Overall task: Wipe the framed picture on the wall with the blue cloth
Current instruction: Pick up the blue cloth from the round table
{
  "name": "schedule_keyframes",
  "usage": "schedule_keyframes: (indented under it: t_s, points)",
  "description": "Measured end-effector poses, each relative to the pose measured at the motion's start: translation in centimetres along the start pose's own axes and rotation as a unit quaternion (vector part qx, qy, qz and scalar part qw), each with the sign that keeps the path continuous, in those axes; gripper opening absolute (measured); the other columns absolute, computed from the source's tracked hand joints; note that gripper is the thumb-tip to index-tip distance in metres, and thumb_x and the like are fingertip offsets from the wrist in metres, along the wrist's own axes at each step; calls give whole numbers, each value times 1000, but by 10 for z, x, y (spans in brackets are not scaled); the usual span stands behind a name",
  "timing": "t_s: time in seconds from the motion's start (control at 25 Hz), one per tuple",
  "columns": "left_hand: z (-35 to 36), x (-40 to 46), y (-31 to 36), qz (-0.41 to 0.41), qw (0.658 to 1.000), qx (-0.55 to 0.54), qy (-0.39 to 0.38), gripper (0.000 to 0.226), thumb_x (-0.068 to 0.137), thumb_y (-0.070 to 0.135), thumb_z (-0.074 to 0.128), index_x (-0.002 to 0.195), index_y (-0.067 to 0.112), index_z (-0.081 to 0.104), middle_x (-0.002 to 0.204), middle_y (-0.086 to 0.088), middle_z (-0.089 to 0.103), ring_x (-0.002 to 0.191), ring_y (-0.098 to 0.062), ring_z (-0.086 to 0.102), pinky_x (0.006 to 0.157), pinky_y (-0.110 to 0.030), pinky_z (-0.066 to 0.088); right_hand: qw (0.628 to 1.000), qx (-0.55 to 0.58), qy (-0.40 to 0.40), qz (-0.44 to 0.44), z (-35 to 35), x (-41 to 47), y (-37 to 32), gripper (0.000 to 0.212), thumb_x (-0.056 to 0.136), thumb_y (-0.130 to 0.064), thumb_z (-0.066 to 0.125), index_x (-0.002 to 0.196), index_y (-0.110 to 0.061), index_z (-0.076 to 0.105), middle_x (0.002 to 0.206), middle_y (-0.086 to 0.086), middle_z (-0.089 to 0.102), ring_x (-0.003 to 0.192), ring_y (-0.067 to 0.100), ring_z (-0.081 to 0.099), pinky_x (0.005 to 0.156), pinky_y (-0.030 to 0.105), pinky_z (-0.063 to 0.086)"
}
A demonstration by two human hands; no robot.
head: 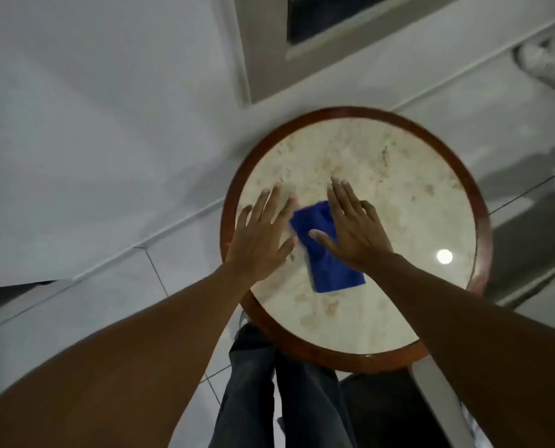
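A folded blue cloth [326, 253] lies flat on a round table [483, 221] with a pale marble top and a dark wooden rim. My right hand [353, 227] rests palm down on the cloth's right part, fingers spread and straight. My left hand [261, 234] lies flat on the marble just left of the cloth, fingers spread, its thumb near the cloth's edge. At the top of the view, a framed picture [266, 43] with a wide grey-beige frame and dark inner area hangs on the white wall, only partly visible.
White floor tiles [91, 189] surround the table. My legs in dark trousers [282, 389] stand at the table's near edge. A pale blurred object [547, 59] lies at the upper right. A lamp's reflection [444, 256] shines on the marble.
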State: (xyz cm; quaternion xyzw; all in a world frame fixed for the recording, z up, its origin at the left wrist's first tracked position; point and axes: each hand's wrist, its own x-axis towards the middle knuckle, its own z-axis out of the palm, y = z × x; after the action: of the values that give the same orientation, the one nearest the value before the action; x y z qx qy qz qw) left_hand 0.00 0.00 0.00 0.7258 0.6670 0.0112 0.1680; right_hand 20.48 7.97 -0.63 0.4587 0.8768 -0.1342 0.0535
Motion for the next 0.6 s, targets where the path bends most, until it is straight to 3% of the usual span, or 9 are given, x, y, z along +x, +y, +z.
schedule_keyframes:
  t_s: [0.08,0.24,0.4,0.6]
  points:
    - [48,9,-7,-16,1000,0,-7,75,103,49,42,163,19,9,172,-13,2,158,-32,6,123,-55,20,1000,-14,-10,-1,46,10,3,95,91,-74,22,154,-5,5,164,10,0,150,23,1,113,44,25]
    - [116,13,-12,-10,997,26,66,63,106,46,30,162,19,18,171,-14,14,157,-32,13,123,-56,13,998,-8,56,23,111,9,3,97,88,-77,27,154,-8,10,163,7,3,151,22,2,113,41,19]
    - [120,11,-10,-54,997,-9,52,69,104,51,33,162,23,11,172,-12,9,158,-30,7,124,-57,6,994,28,104,18,110,8,-7,66,98,-41,36,153,-7,20,162,11,16,150,24,10,115,42,21]
    - [79,-3,-13,-75,994,-18,77,70,104,56,32,163,24,10,172,-10,8,158,-29,9,122,-56,16,986,105,109,63,92,5,-32,54,100,-14,40,151,-4,25,160,11,22,149,24,15,117,43,24]
